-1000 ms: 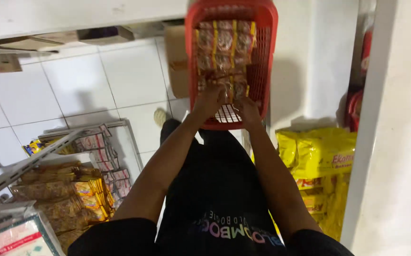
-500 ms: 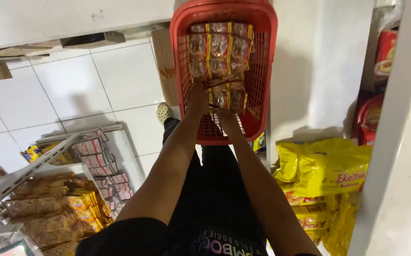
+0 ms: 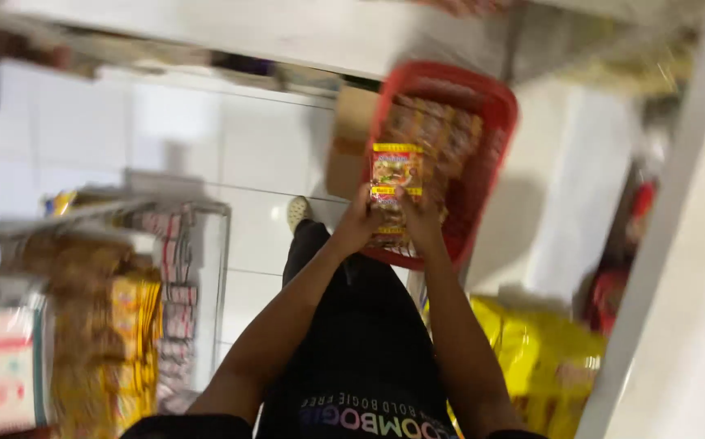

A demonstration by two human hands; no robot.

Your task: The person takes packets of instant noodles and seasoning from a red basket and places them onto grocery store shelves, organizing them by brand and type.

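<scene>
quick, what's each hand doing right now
Left hand: closed on the snack packet, lifted above the red basket.
Right hand: closed on the same packet.

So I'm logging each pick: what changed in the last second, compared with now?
Both hands, left hand and right hand, have lifted a stack of small yellow-and-red snack packets up out of the red plastic basket. The basket stays on the floor, still holding other packets.
</scene>
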